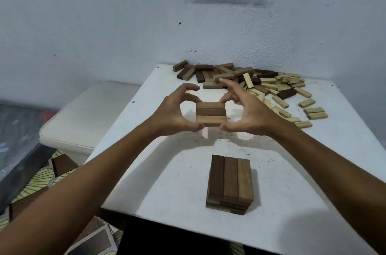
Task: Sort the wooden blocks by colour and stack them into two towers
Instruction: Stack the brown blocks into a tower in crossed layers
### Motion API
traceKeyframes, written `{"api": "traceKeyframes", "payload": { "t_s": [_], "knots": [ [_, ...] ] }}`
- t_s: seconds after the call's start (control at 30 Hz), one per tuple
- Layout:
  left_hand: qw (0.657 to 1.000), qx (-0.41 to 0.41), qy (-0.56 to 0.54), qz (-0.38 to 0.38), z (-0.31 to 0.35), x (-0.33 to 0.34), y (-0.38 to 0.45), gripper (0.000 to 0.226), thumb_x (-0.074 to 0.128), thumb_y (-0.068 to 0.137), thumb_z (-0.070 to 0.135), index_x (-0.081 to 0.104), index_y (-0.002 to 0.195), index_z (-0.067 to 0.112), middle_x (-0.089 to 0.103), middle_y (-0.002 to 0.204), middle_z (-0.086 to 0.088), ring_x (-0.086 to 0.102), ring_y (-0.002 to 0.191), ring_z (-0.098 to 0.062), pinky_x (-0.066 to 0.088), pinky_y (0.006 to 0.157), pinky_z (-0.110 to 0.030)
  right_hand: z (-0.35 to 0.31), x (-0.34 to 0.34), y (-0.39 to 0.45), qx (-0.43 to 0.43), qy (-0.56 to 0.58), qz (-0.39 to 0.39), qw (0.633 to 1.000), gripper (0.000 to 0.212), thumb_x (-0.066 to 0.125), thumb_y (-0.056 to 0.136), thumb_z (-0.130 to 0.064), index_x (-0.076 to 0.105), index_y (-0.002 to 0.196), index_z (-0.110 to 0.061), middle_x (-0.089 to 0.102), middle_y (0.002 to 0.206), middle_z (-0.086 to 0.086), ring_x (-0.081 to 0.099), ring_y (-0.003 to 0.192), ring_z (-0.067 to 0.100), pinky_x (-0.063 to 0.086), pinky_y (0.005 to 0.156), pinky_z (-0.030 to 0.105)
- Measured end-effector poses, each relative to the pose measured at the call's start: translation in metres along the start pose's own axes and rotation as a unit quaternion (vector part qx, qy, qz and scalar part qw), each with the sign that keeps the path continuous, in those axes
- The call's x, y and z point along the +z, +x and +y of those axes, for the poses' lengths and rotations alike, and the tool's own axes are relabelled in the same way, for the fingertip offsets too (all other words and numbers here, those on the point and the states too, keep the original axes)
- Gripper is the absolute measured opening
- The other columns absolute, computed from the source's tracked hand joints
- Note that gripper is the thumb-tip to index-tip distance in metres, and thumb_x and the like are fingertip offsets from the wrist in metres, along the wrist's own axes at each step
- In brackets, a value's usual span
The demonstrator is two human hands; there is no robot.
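Between the two hands, a row of three dark brown wooden blocks [211, 113] is pinched: left hand [174, 116] and right hand [249, 116] grip opposite ends. Long axes run left-right, crosswise to the low dark-block tower [229, 183] nearer the person.

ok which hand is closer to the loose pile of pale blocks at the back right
Right. The right hand sits just beside the pale blocks, pinching the three brown blocks; the left hand grips their opposite side, farther from the pile.
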State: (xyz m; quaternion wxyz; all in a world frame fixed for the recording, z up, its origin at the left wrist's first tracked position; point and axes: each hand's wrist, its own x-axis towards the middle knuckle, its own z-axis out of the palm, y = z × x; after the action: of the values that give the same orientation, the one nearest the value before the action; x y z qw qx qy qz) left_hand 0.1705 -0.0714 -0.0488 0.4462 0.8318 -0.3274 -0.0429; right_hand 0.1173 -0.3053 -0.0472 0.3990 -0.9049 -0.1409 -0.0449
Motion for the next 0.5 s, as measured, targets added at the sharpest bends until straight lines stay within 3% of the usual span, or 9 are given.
{"api": "traceKeyframes", "payload": {
  "t_s": [0.17,0.5],
  "knots": [
    [0.999,0.011,-0.043,0.007,0.028,0.008,-0.025,0.086,0.079,0.051,0.041,0.044,0.128,0.026,0.064,0.105,0.019,0.056,0.112,0.001,0.041,0.104,-0.031,-0.022,-0.006,-0.036,0.003,0.032,0.022,0.999,0.101,0.08,0.058,-0.033,0.027,0.144,-0.042,0.061,0.113,-0.007,0.051,0.119,0.004,0.035,0.104,0.023],
    [0.993,0.012,-0.112,0.017,0.047,0.033,-0.075,0.078,0.083,0.053,0.035,0.047,0.123,0.033,0.066,0.108,0.006,0.058,0.116,-0.012,0.042,0.107,-0.046,-0.039,0.011,-0.105,0.005,0.092,0.079,0.993,0.098,0.082,0.059,-0.033,0.031,0.143,-0.037,0.055,0.119,-0.013,0.052,0.12,0.008,0.043,0.102,0.033]
  ]
}}
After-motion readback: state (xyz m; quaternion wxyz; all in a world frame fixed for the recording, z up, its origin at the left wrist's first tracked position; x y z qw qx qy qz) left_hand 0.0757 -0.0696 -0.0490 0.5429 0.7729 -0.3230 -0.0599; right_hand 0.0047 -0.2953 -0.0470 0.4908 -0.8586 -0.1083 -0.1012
